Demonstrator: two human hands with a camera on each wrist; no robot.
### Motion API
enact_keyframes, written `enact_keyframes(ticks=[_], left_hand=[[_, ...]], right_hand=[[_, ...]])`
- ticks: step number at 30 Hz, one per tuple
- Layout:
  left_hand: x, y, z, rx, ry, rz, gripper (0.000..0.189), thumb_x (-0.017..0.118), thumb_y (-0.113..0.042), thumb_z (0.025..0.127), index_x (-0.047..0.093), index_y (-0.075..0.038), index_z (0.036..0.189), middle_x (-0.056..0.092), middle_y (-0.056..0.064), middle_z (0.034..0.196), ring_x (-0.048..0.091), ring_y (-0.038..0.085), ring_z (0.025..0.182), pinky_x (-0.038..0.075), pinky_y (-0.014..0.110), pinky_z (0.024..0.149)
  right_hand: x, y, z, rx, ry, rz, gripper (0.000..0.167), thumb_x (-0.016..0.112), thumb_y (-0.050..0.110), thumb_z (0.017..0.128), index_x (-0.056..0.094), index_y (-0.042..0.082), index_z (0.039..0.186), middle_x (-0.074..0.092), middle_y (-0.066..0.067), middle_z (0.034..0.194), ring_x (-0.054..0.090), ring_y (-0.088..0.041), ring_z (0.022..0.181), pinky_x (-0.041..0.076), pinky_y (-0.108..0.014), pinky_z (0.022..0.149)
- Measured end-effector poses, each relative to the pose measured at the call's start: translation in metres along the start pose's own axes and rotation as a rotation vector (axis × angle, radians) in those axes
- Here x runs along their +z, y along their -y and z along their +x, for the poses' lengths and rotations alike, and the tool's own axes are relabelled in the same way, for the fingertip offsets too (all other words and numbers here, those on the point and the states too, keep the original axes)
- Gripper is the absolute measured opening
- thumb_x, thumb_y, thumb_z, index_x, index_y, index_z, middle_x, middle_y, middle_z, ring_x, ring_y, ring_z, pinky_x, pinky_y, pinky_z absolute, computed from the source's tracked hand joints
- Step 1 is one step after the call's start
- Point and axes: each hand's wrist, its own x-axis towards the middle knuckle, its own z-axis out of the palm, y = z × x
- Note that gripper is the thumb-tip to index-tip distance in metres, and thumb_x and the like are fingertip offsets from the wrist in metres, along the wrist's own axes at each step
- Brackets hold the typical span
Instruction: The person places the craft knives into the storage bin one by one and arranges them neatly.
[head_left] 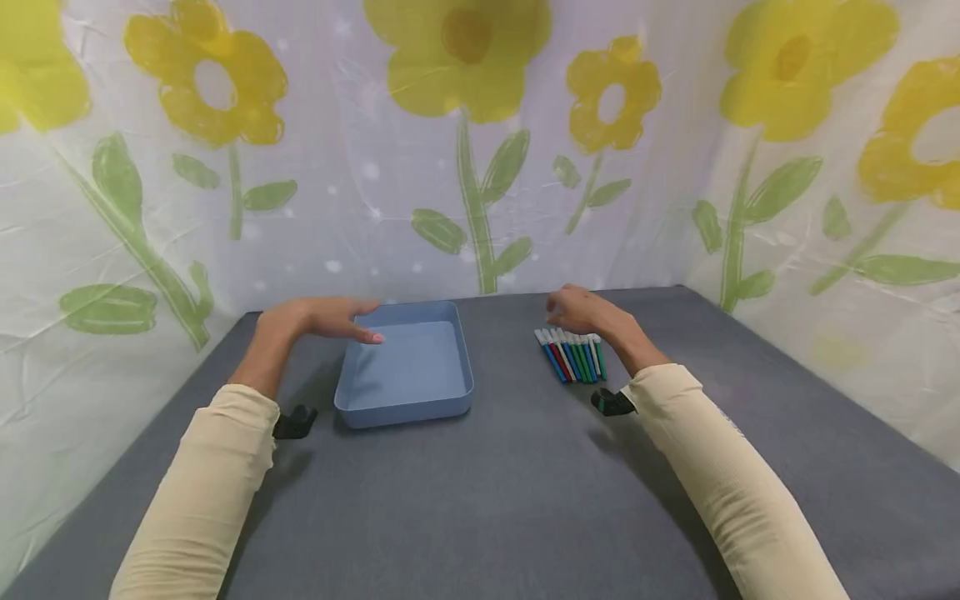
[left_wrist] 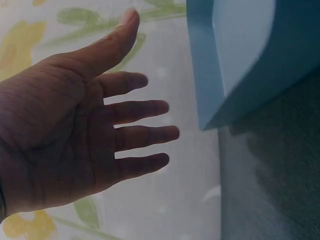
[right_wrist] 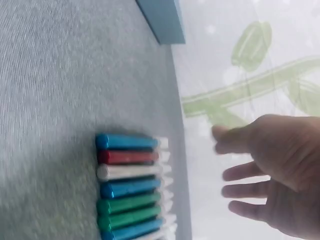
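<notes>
My left hand [head_left: 326, 320] hovers at the left side of a shallow blue tray [head_left: 405, 407], its fingers spread and holding nothing. In the left wrist view the palm of that hand [left_wrist: 65, 120] shows, with the tray [left_wrist: 207, 95] beyond the fingertips. Over the white-capped ends of a row of markers [head_left: 573, 357] is my right hand [head_left: 581, 310], its fingers loosely bent around nothing. The markers, blue, red, white and green, lie side by side; the right wrist view shows a red marker [right_wrist: 127, 157] between a blue and a white one, apart from the hand [right_wrist: 280, 175].
A dark grey cloth [head_left: 465, 508] covers the table. Behind and at both sides hangs a white curtain [head_left: 337, 192] printed with yellow flowers. Each wrist carries a black device [head_left: 296, 422] on its underside. The tray stands left of the markers.
</notes>
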Motion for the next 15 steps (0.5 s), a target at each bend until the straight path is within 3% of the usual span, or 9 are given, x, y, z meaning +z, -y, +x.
enact_keyframes(ticks=[3,4,6,7,9,11,13,15], left_hand=[[0.000,0.008,0.000,-0.014,0.023,0.019,0.092,0.057,-0.051,0.105,0.013,0.002,0.166,0.014,0.032,0.171,0.017,0.053,0.158,0.025,0.069,0.124],[0.000,0.010,-0.001,-0.024,0.026,0.029,0.093,0.057,-0.052,0.105,0.014,0.002,0.166,0.015,0.032,0.171,0.018,0.053,0.158,0.026,0.069,0.124],[0.000,0.015,-0.002,-0.047,0.027,0.056,0.092,0.057,-0.052,0.105,0.017,0.004,0.165,0.018,0.033,0.170,0.020,0.055,0.157,0.027,0.070,0.122],[0.000,0.016,-0.002,-0.060,0.031,0.070,0.090,0.058,-0.052,0.105,0.020,0.004,0.164,0.019,0.034,0.169,0.021,0.055,0.156,0.028,0.070,0.122],[0.001,0.018,-0.005,-0.088,0.050,0.087,0.087,0.058,-0.053,0.104,0.027,0.003,0.163,0.024,0.034,0.168,0.023,0.055,0.155,0.030,0.070,0.121],[0.001,0.020,-0.006,-0.104,0.076,0.100,0.085,0.060,-0.054,0.103,0.034,0.003,0.161,0.029,0.033,0.166,0.025,0.055,0.155,0.032,0.070,0.120],[0.002,0.021,-0.006,-0.114,0.109,0.093,0.085,0.061,-0.057,0.101,0.039,0.002,0.159,0.032,0.032,0.166,0.027,0.054,0.155,0.033,0.069,0.120],[0.004,0.023,-0.005,-0.128,0.135,0.075,0.090,0.064,-0.061,0.098,0.040,0.000,0.159,0.033,0.031,0.166,0.027,0.054,0.155,0.033,0.069,0.120]], right_hand=[[0.004,-0.005,0.009,-0.075,0.005,0.000,0.019,0.062,0.012,0.104,0.074,0.000,0.112,0.071,-0.018,0.116,0.066,-0.032,0.107,0.057,-0.045,0.091],[0.005,-0.005,0.012,-0.083,0.026,0.003,0.016,0.061,0.009,0.102,0.074,0.002,0.097,0.070,-0.015,0.099,0.065,-0.027,0.089,0.056,-0.039,0.079],[0.006,-0.003,0.017,-0.080,0.074,0.019,0.029,0.058,0.003,0.098,0.064,0.007,0.071,0.056,-0.005,0.070,0.047,-0.016,0.062,0.043,-0.030,0.061],[0.007,-0.002,0.020,-0.071,0.097,0.024,0.037,0.057,0.001,0.097,0.055,0.011,0.062,0.045,0.000,0.062,0.035,-0.013,0.056,0.033,-0.028,0.057],[0.006,0.007,0.021,-0.024,0.161,0.022,0.048,0.056,-0.001,0.096,0.041,0.017,0.055,0.026,0.006,0.056,0.018,-0.011,0.056,0.023,-0.029,0.056],[0.007,0.011,0.023,0.010,0.189,-0.006,0.053,0.059,0.000,0.097,0.035,0.020,0.054,0.019,0.008,0.054,0.012,-0.011,0.056,0.019,-0.029,0.056],[0.009,0.015,0.024,0.057,0.207,-0.063,0.050,0.067,0.006,0.098,0.043,0.021,0.056,0.029,0.008,0.054,0.021,-0.011,0.055,0.026,-0.029,0.056],[0.011,0.019,0.026,0.112,0.221,-0.118,0.036,0.074,0.013,0.097,0.057,0.018,0.065,0.052,0.004,0.063,0.042,-0.013,0.059,0.041,-0.031,0.060]])
